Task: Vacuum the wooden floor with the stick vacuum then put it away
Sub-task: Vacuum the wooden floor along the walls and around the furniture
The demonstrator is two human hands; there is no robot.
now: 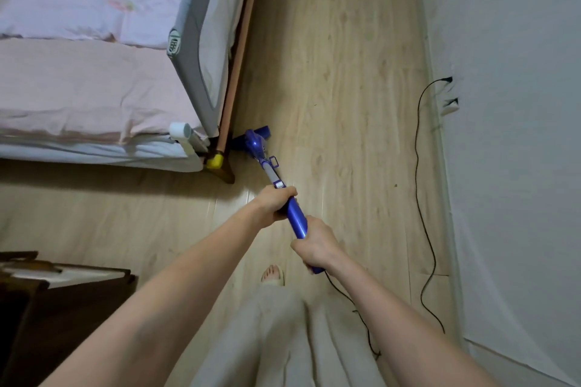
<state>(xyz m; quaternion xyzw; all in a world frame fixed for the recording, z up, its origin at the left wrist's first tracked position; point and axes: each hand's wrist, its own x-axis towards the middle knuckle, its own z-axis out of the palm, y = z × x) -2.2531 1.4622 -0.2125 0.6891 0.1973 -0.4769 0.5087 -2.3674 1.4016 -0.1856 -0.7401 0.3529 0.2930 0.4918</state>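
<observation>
Step in hand: vacuuming, stowing not begun. Blue stick vacuum (284, 195) slants down; floor head (251, 138) on wooden floor (339, 78), touching bed leg (224, 166). Left hand (275, 203) wraps upper tube; right hand (314, 245) clamps rear handle.

Next, judged: draw head off bed leg, keep black cord (419, 148), wall side of bed leg, clear.

Count: one vacuum, one cord, two hands.

Blue-and-grey plastic stick vacuum (294, 214) with black cord (419, 148). Pale wood-grain plank floor (339, 56). Pink quilted bed cover (78, 88), grey mesh rail (195, 50), yellow corner guard (214, 161). White wall (515, 104).
</observation>
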